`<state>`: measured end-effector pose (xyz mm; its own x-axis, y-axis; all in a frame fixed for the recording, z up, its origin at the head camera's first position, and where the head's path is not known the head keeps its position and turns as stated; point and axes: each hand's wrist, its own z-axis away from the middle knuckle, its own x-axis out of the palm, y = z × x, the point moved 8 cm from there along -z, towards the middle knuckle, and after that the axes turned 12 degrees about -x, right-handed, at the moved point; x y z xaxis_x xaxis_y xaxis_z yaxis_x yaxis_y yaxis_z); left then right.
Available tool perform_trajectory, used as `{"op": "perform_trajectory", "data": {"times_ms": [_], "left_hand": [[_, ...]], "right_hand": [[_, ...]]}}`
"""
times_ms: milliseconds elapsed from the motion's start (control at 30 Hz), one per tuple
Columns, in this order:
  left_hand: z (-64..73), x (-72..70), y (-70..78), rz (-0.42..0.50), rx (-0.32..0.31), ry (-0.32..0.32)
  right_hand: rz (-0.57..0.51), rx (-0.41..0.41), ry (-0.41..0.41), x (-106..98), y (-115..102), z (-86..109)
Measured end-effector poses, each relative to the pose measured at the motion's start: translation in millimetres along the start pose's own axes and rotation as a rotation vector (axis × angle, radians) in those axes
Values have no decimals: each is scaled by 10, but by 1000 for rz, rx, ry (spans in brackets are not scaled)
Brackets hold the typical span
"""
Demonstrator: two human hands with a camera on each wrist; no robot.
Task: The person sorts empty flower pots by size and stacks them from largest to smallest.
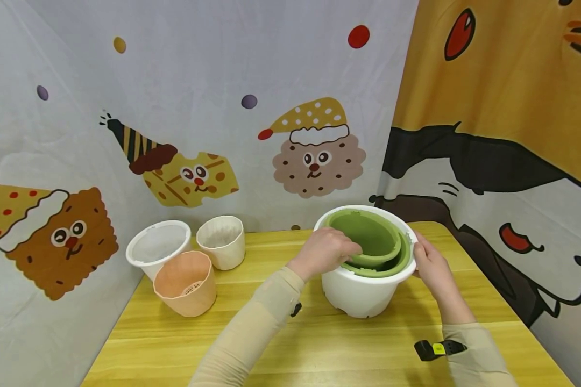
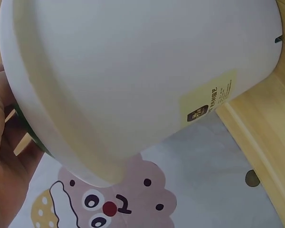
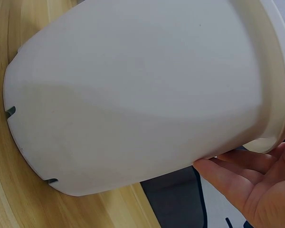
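Note:
A large white flowerpot [image 1: 360, 295] stands upright on the table with two green flowerpots nested inside it. The inner, smaller green flowerpot [image 1: 368, 234] sits tilted within the larger green flowerpot [image 1: 405, 255]. My left hand [image 1: 325, 250] reaches over the near left side and grips the smaller green pot's rim. Its fingertips are partly hidden. My right hand [image 1: 434, 264] holds the white pot's right rim, with fingers against the outer wall under the lip in the right wrist view. A yellowish label [image 2: 209, 97] shows on the white pot in the left wrist view.
At the table's left stand a white round pot [image 1: 147, 263], a peach faceted pot [image 1: 189, 293] with a perforated bottom, and a small cream pot [image 1: 228, 255]. The wooden table [image 1: 319, 355] meets a printed cloth backdrop [image 1: 213, 70] behind.

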<state>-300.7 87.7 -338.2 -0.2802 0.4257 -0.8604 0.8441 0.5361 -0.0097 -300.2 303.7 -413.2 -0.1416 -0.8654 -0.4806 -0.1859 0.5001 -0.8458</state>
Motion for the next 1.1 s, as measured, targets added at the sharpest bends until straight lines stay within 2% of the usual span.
{"op": "perform_trajectory", "data": {"times_ms": [200, 467, 700, 933, 1100], "left_hand": [[-14, 4, 4, 35, -1, -21], [-37, 28, -13, 40, -37, -94], [-35, 63, -49, 66, -47, -130], [-37, 71, -61, 105, -34, -154], [-42, 89, -53, 119, -34, -207]], "right_hand": [[-5, 0, 1, 4, 0, 1], [-1, -5, -1, 2, -1, 5], [5, -5, 1, 5, 3, 3], [11, -3, 1, 6, 6, 1], [5, 0, 3, 4, 19, -8]]}}
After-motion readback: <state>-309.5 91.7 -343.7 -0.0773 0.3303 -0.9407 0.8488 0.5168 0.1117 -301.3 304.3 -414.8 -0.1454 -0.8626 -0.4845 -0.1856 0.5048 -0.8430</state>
